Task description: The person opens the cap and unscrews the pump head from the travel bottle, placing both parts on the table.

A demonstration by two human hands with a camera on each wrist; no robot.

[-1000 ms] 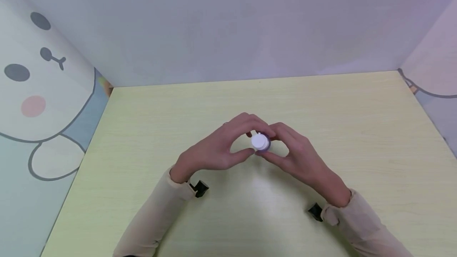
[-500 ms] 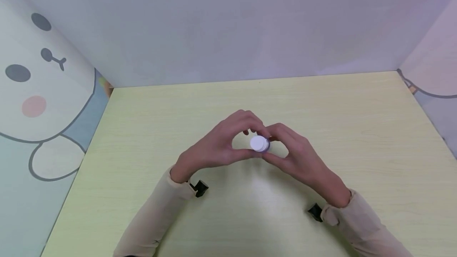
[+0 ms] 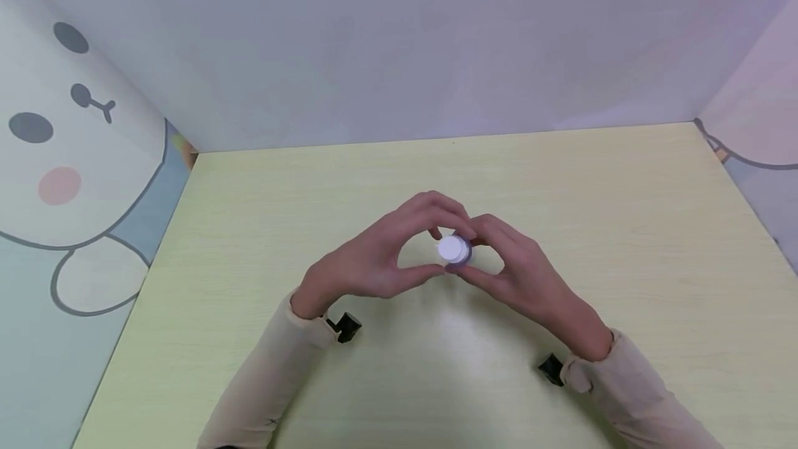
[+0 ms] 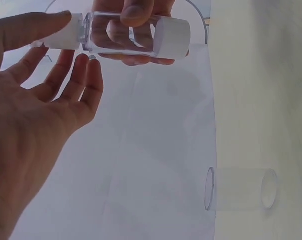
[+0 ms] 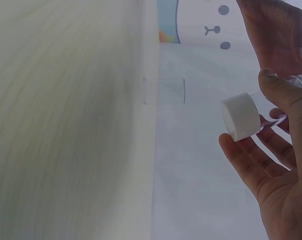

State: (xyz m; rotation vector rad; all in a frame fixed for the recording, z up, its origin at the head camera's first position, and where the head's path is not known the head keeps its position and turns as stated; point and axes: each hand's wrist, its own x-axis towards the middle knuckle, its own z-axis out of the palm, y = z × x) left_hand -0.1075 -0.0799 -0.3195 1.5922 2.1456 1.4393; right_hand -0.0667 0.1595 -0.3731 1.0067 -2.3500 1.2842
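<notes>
Both hands meet around a small clear bottle [image 4: 123, 46] with a white cap [image 4: 65, 37] at one end and a white base [image 4: 173, 38] at the other. In the head view the cap faces up, held above the table. My left hand [image 3: 380, 258] pinches the cap, thumb on the near side and fingertips on the far side. The right hand [image 3: 524, 272] grips the clear body from the right, its thumb lying along it. In the right wrist view the white base pokes out past that thumb.
A clear cylinder [image 4: 241, 189] stands upright on the pale wooden table [image 3: 280, 192], also seen as a faint outline in the right wrist view. A plain wall [image 3: 399, 47] rises behind, and cartoon-printed panels [image 3: 93, 123] flank the table.
The left thumb reached further along the cap half a second ago and has drawn back since. Left fingers shifted slightly around the cap. The right hand stays still on the bottle.
</notes>
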